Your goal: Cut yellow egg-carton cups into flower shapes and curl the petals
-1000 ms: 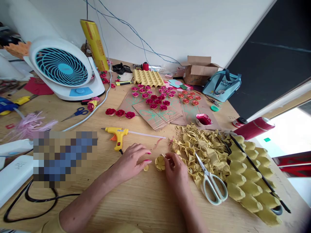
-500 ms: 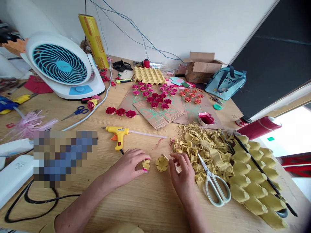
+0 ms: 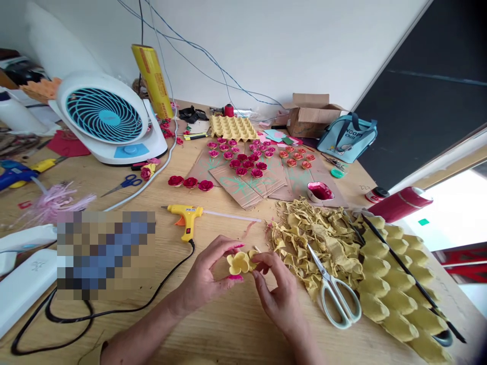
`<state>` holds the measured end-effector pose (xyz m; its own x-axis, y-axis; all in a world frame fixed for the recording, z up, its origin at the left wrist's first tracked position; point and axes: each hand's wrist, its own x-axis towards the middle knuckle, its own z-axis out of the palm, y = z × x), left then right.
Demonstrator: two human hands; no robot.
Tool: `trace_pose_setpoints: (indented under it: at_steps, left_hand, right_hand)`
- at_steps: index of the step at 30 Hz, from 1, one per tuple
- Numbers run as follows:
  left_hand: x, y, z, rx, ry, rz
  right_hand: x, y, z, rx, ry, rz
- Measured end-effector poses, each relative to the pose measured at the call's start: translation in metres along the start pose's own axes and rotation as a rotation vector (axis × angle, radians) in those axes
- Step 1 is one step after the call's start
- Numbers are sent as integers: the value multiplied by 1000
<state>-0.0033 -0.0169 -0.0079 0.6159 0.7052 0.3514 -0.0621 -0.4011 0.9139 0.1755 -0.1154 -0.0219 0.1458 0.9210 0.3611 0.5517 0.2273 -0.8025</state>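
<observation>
Between its thumb and fingers my left hand (image 3: 205,271) holds a yellow egg-carton flower (image 3: 238,263), its cupped petals facing up. A second egg-carton flower (image 3: 252,257) sits just right of it, partly covered by my right hand (image 3: 277,284). The fingertips and thumb of that hand are closed on its edge. The two flowers touch or overlap in view. Scissors with white handles (image 3: 338,299) lie open to the right of my hands. Beyond my left hand a yellow hot glue gun (image 3: 186,218) rests on its side.
Torn carton scraps (image 3: 315,233) and an egg carton (image 3: 391,289) with a brush on it cover the right side. Painted flowers (image 3: 249,165) stand on cardboard farther back. A white fan (image 3: 108,116) is at the left; a black cable (image 3: 163,284) loops beside my left arm.
My hands have come together. The flower in my left hand now faces up, and my right fingers have closed on the flower that lay on the table. The view has tilted slightly.
</observation>
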Motion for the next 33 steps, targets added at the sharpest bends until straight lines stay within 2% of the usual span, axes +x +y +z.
trace_pose_setpoints:
  at_steps: [3,5,8,10,12,16,21,24,29,33]
  left_hand:
    - [3,-6,-1,-100,85,-81]
    - [5,-10,-2,-209,127,-172]
    - [6,-16,-5,-362,103,-349]
    - [7,-19,-7,-410,71,-417]
    - [7,-22,-8,-400,82,-416]
    - [9,-25,-12,-300,159,-352]
    - [13,-27,-13,-244,196,-310]
    - [13,-30,-10,-172,210,-258]
    - [8,-34,-7,-131,163,-190]
    - [2,-32,-6,-197,77,-165]
  right_hand:
    - [1,4,-7,-139,47,-2]
    - [2,6,-11,-241,21,-1]
    - [4,9,-10,-332,-70,8]
    - [8,13,-3,-368,-55,43]
    - [14,17,5,-417,28,118]
    - [22,21,16,-446,50,111]
    - [22,14,12,-437,50,103]
    - [34,15,8,-429,61,114]
    - [69,31,12,-447,108,163]
    - [83,42,19,-471,127,202]
